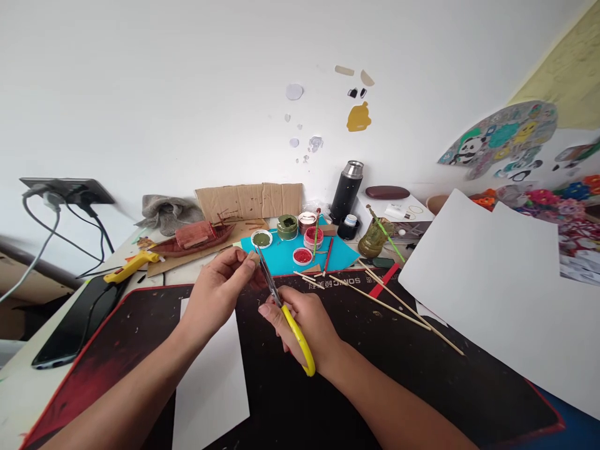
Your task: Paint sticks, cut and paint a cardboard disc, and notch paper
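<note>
My right hand [304,319] is closed around yellow-handled scissors [295,340], their metal blades pointing up and to the left. The blade tips reach the fingertips of my left hand [225,281]. Those fingers are pinched together; whatever small piece they hold is too hidden to name. Below my left wrist lies a sheet of white paper [213,381] on the black desk mat [276,412]. Just beyond the hands, paint jars and their lids stand on a blue sheet [250,253], among them a green paint jar [287,227] and a red paint jar [313,237].
A model boat [197,240] and a yellow glue gun [134,265] lie at left, near a phone [75,325]. Thin wooden sticks [379,303] lie right of the scissors. Behind stand a black thermos [347,190] and a brush jar [375,237]. Large white paper [497,294] covers the right.
</note>
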The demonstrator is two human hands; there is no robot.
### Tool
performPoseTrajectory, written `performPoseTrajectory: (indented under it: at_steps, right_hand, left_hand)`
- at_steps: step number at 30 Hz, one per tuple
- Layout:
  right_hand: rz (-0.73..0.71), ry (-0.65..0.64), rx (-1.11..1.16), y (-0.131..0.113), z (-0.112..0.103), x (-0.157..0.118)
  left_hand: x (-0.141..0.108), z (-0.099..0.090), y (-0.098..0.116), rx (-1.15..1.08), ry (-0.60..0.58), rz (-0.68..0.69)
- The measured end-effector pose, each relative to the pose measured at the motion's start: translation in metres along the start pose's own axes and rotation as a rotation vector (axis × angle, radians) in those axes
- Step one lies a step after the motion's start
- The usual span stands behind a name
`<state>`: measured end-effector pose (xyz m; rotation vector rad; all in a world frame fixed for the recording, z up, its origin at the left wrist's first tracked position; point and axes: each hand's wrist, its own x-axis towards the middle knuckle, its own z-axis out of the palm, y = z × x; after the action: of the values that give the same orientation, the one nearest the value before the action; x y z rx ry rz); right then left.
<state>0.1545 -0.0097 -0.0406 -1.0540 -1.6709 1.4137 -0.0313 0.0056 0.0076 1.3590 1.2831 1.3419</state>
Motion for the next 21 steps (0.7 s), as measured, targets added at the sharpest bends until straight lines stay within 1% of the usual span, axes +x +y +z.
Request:
performPoseTrajectory:
  at_steps: [15, 21]
  right_hand:
    - [-0.059, 0.035, -0.046, -0.0006, 0.0018, 0.0003]
    - [-0.057, 0.045, -0.069, -0.0022, 0.0015, 0.0012]
  left_hand:
    - [0.0005, 0.0024, 0.0002, -0.047, -0.001, -0.016]
    - [0.0006, 0.0017, -0.0018, -0.046, -0.002, -0.024]
